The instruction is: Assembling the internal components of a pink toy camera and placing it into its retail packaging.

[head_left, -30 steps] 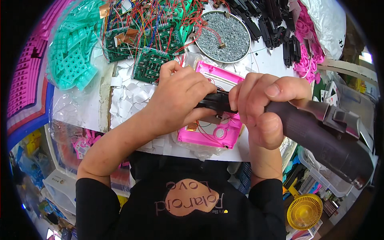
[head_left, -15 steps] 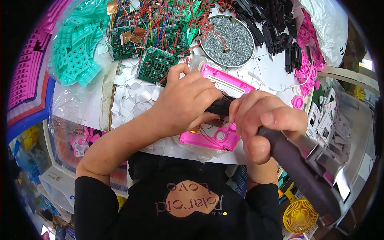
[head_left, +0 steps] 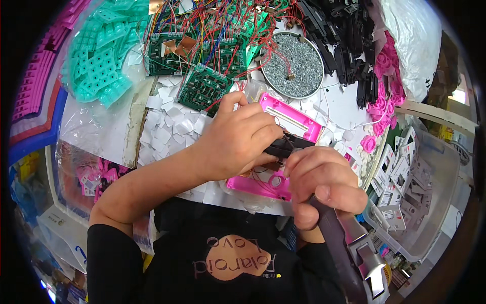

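My left hand [head_left: 238,136] is closed on a black plastic part [head_left: 284,145] that lies across a pink plastic casing [head_left: 255,187] on the table. Thin wires show inside the casing, beside a round ring. My right hand [head_left: 329,180] wraps around an electric screwdriver [head_left: 336,240] with a dark grip and a metal lever. The tool slants from the black part down to the lower right, its tip hidden behind my fingers. Just beyond my left fingers lies a green circuit board [head_left: 205,88].
A round tray of screws [head_left: 293,66] stands at the back. Black plastic parts [head_left: 349,50] and pink rings [head_left: 387,81] are heaped at the right. Teal keypads [head_left: 104,63], white paper squares [head_left: 167,129] and a clear bin [head_left: 430,202] surround the work.
The screwdriver's rear end has swung left and down, bringing my right hand slightly left and lower. My left hand stays on the black part. The whole view has shifted a little.
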### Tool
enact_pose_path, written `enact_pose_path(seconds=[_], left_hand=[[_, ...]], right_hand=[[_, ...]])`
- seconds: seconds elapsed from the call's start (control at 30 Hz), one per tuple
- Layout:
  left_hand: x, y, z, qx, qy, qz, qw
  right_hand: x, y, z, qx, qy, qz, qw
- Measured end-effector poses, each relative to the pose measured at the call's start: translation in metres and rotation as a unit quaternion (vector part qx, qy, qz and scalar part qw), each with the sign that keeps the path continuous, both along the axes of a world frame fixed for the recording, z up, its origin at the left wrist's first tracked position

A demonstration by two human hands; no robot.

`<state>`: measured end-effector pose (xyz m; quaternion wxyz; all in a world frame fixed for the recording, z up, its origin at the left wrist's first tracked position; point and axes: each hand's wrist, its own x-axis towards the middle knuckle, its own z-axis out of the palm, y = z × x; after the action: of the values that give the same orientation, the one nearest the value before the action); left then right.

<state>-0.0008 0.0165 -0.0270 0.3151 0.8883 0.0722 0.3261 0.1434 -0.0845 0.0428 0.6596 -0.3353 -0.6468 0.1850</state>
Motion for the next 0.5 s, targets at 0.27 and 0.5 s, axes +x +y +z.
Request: enact_pose_path(seconds=[0.27, 0.5], left_hand=[[0.001, 0.001, 0.001, -0.001, -0.008, 0.002, 1.0], [0.002, 0.001, -0.002, 0.002, -0.02, 0.005, 1.0]], right_hand=[[0.002, -0.004, 0.007, -0.09, -0.025, -0.049, 0.994], [0.001, -0.005, 0.01, -0.11, -0.057, -0.042, 0.991]])
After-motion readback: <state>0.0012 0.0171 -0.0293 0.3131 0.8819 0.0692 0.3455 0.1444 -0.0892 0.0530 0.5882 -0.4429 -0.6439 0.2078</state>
